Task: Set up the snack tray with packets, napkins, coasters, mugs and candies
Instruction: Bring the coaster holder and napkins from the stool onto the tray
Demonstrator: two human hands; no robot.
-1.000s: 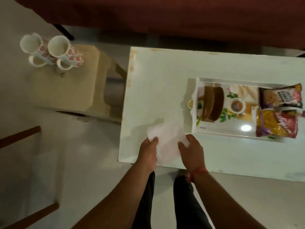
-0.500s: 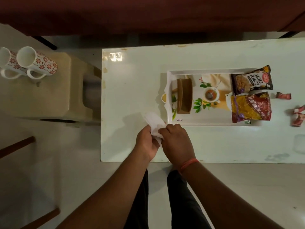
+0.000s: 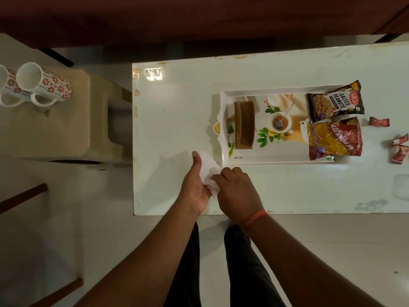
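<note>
A white napkin (image 3: 208,168) is pinched between my left hand (image 3: 195,183) and my right hand (image 3: 238,190), just off the near left corner of the white tray (image 3: 274,161). In the tray's left part stand brown coasters in a holder (image 3: 244,125). Over its right end lie a dark salted peanuts packet (image 3: 335,103) and a yellow-red snack packet (image 3: 334,139). Red candies (image 3: 379,122) (image 3: 399,148) lie on the table right of the tray. Two white mugs with red flowers (image 3: 42,84) stand on a beige stool at the left.
The white table (image 3: 174,111) has its near edge right below my hands. The beige plastic stool (image 3: 57,127) stands against the table's left side. A dark red sofa (image 3: 199,16) runs along the back. A faint clear object (image 3: 401,187) sits at the right edge.
The flat spread napkin has been gathered into a small fold between both hands. The view has swung right, bringing the whole tray and the candies into sight.
</note>
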